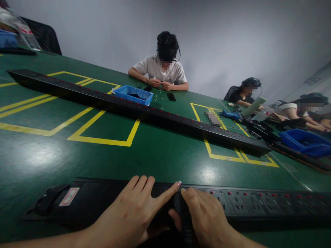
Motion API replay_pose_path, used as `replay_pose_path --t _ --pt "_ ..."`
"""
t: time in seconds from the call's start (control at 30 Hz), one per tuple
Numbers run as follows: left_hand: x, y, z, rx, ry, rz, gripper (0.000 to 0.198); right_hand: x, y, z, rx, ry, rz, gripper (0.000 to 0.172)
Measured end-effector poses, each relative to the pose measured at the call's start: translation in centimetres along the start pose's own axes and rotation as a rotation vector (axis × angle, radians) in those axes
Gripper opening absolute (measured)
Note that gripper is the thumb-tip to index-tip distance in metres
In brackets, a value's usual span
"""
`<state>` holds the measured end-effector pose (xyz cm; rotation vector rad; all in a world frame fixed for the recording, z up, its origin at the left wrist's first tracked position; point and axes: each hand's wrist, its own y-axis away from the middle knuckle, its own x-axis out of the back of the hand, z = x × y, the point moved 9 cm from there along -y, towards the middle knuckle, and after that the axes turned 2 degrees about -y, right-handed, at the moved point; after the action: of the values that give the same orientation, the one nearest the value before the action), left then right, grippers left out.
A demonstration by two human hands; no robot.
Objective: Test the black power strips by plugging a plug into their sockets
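A long black power strip (271,199) with red dots and rows of slots lies along the near edge of the table. Over its left part rests my left hand (137,203), its index finger stretched out and its thumb apart. My right hand (207,210) is closed beside it, fingers curled against a small black part (184,215) at the strip. That part lies between both hands; its kind and lower end are too dark to make out. A white label with a red border (69,197) is on the black surface left of my hands.
A second long black strip (155,117) lies diagonally across the green table (170,155), which has yellow tape outlines. Behind it stands a light blue bin (133,94). A darker blue bin (307,141) is at right. A co-worker (165,69) sits opposite; others sit at right.
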<state>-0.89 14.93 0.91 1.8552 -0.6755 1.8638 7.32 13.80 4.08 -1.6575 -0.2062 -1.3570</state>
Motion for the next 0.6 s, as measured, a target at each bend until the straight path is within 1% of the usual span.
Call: replay_pose_path --t 0.2,0.33,0.47,0.6 --pt "-0.11 0.17 -0.12 0.006 0.018 0.036 0.077 -0.12 0.4 -0.01 0.005 0.012 0.0 0.026" --pt "-0.17 0.01 -0.14 0.0 0.033 0.025 0.076 0.25 -0.09 -0.07 -0.01 0.015 0.005 0.028" --pt "-0.05 0.06 -0.14 -0.001 0.028 0.083 0.077 0.36 -0.25 -0.11 -0.004 0.015 0.002 0.029" --pt "-0.4 0.18 -0.13 0.001 0.021 0.089 0.079 0.06 0.02 -0.02 -0.01 0.023 -0.009 0.029"
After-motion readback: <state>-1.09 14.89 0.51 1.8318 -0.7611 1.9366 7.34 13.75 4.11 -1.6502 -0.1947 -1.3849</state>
